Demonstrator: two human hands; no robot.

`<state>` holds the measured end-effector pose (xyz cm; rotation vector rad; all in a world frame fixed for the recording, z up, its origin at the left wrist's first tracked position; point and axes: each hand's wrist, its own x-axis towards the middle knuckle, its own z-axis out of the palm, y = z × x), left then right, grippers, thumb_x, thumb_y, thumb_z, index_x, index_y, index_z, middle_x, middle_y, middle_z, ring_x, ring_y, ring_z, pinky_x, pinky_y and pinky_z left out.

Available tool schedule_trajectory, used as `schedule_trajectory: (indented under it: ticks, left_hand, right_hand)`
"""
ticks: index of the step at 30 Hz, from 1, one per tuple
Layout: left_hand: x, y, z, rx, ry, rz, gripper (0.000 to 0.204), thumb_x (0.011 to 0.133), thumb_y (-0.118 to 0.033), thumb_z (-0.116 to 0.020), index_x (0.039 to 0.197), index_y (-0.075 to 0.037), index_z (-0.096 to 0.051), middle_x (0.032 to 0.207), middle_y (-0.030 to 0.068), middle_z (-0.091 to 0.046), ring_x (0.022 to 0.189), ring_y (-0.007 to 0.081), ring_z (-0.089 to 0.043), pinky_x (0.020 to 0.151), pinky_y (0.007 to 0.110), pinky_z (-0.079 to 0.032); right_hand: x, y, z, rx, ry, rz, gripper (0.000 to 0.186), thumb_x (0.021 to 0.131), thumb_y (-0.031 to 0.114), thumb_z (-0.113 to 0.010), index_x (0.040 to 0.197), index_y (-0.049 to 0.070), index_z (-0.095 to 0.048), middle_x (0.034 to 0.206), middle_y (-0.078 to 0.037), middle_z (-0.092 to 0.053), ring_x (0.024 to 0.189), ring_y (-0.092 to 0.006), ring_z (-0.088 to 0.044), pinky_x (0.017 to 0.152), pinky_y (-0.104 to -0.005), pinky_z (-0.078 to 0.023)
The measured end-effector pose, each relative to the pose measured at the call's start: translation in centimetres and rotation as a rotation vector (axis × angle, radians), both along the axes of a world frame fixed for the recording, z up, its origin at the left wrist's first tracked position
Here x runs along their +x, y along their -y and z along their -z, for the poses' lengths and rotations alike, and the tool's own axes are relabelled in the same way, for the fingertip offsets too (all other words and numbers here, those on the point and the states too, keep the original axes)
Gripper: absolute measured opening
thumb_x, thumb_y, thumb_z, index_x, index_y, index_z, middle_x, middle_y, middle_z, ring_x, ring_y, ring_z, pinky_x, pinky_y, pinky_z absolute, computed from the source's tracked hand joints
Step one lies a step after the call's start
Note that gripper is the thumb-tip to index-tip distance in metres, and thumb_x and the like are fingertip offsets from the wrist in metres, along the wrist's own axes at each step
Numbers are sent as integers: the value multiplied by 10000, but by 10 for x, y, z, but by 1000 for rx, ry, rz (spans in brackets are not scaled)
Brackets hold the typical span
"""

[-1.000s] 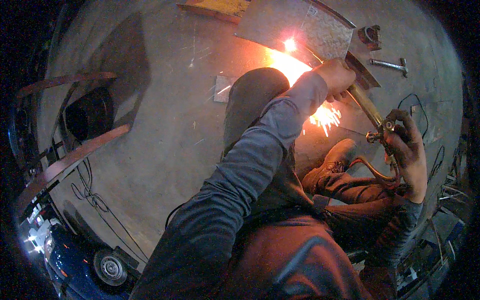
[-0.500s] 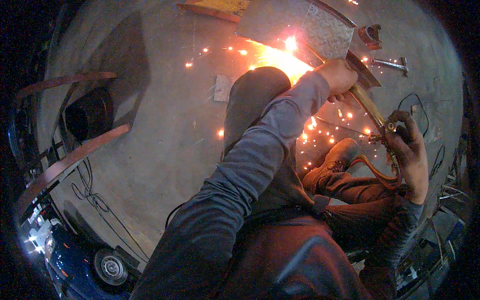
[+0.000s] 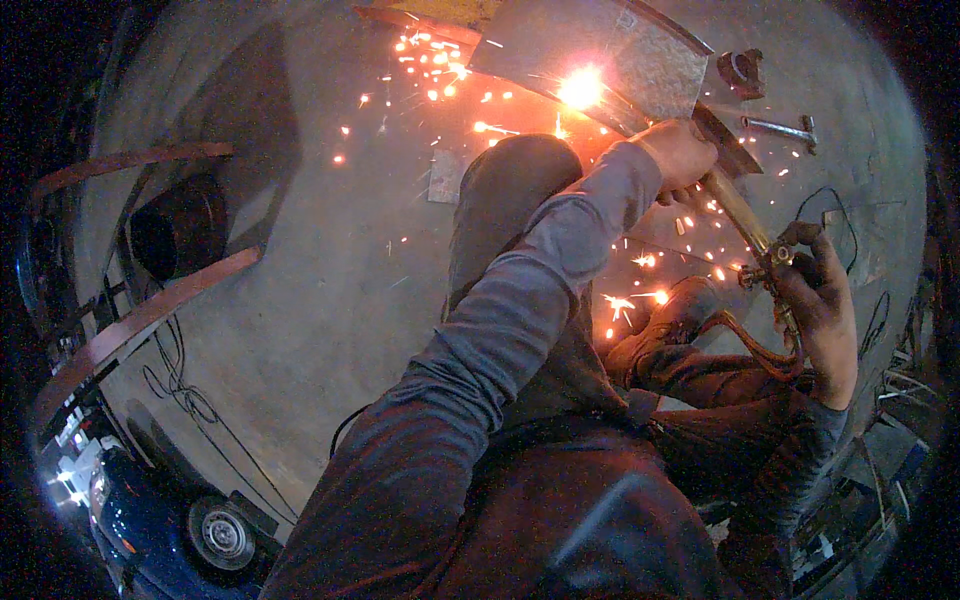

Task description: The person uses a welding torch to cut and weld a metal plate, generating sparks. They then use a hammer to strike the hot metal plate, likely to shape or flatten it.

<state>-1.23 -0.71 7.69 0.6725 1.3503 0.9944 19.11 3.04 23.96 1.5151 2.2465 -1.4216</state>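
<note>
A brass-coloured cutting torch [image 3: 738, 212] runs slantwise between my two hands. My left hand [image 3: 682, 152] is closed around its front part, beside the edge of a grey metal plate [image 3: 640, 60]. Farther back, my right hand [image 3: 822, 305] grips the torch at its valves, with thumb and fingers around a brass knob [image 3: 782, 253]. From the torch's rear end, hoses [image 3: 745, 348] loop toward my leg. A glaring white-orange spot [image 3: 581, 90] burns at the plate's near edge, and its light hides the torch tip. Sparks scatter over the floor on both sides.
A hammer [image 3: 780, 127] and a rusty metal piece [image 3: 741, 75] lie right of the plate. My boot [image 3: 685, 310] is among sparks. At left stand reddish curved metal bars [image 3: 150, 315], near black cables [image 3: 185, 390]. A dark blue car [image 3: 150, 520] is at lower left.
The broad orange glare below the plate has shrunk, while the bright spot has grown. More sparks now fly at the plate's left. Both hands stay nearly in place on the torch.
</note>
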Motion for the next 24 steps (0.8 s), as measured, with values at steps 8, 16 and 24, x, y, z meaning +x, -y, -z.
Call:
schedule_trajectory:
  ticks: [8, 16, 24]
  left_hand:
    - [-3, 0, 0, 9, -4, 44, 328, 963, -281, -462, 1111, -84, -679, 739, 96, -686, 562, 181, -654, 440, 354, -516]
    - [-1, -2, 8, 23, -29, -15, 394, 974, -358, -503, 1035, -10, -677, 779, 117, -702, 561, 213, -645, 419, 363, -510]
    - [2, -7, 15, -13, 5, 5, 392, 978, -362, -508, 1013, -8, -673, 754, 109, -686, 531, 200, -632, 413, 352, -510]
  right_hand:
    - [-5, 3, -4, 3, 25, 26, 276, 983, 72, -610, 1250, 58, -544, 994, -75, -674, 799, -122, -632, 621, -233, -433]
    - [1, 6, 2, 58, -47, 63, 412, 978, 52, -622, 1372, 43, -499, 1015, -78, -663, 759, -123, -617, 597, -244, -432]
    - [-8, 9, -6, 19, 7, 45, 234, 977, 68, -625, 1197, 81, -546, 943, -41, -663, 683, -82, -538, 585, -222, -408]
